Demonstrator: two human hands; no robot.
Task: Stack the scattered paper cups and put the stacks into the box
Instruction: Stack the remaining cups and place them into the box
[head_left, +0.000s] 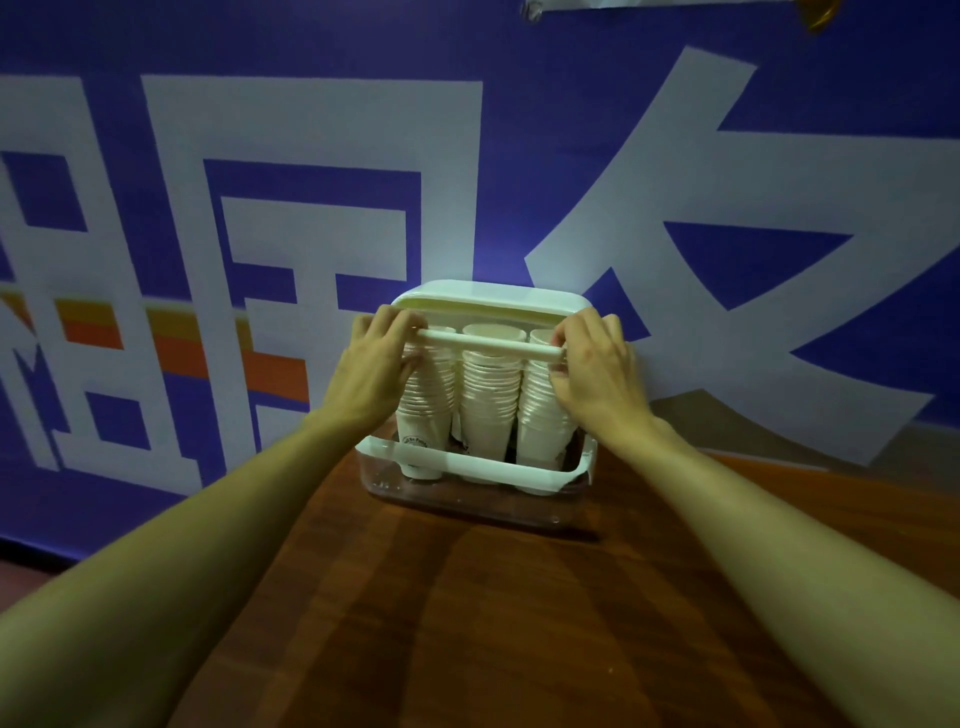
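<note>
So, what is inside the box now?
Three cup stacks stand side by side in the box. The left hand and right hand grip a white bar across them, covering parts of the outer stacks.

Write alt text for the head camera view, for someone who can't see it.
A person's left hand and right hand grip the front edge of a white lid above a clear plastic box holding three stacks of white paper cups. The box sits on a brown wooden table against a blue and white banner.
</note>
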